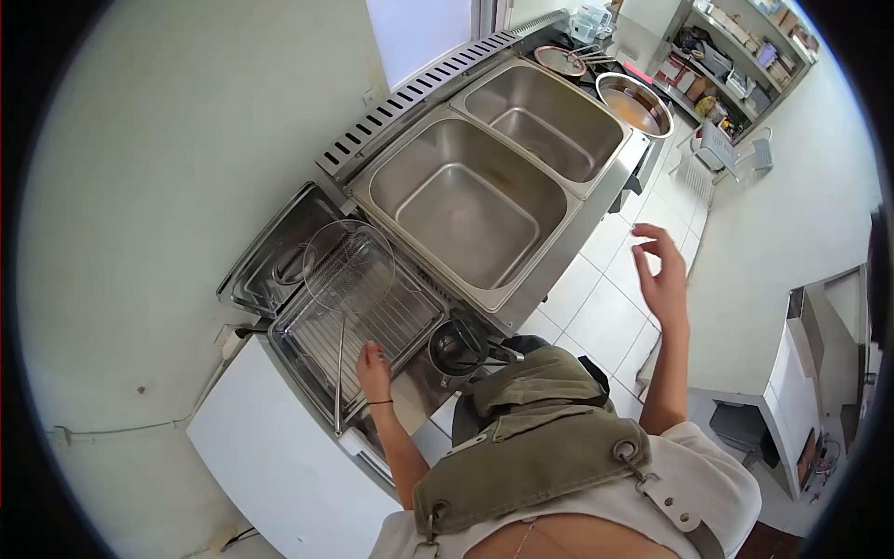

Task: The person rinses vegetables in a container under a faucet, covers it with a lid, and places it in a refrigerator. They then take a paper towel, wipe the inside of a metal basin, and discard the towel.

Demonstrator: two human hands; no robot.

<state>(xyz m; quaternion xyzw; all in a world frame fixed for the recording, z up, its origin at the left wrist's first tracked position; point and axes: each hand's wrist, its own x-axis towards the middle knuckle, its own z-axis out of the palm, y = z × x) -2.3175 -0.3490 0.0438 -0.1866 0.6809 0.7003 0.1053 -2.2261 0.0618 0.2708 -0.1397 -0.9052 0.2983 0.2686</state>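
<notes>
My left hand [374, 373] hangs over the right side of a metal tray with a wire rack [312, 340]. Its fingers point down and are mostly hidden, and no object shows in it. A round wire skimmer [349, 265] lies across the rack, its long handle running beside that hand without clear contact. Out to the other side, my right hand [663, 278] is raised above the tiled floor, fingers curved and apart, holding nothing. Just right of the tray stands a dark, shiny pot [454, 348] with a handle.
Two deep steel basins [466, 210] are set in the counter ahead. Behind the tray leans a metal lid [279, 256]. A wide pan of brownish liquid [635, 104] sits at the far end. White appliance [279, 447] at left; shelves [736, 56] and a chair [736, 149] farther off.
</notes>
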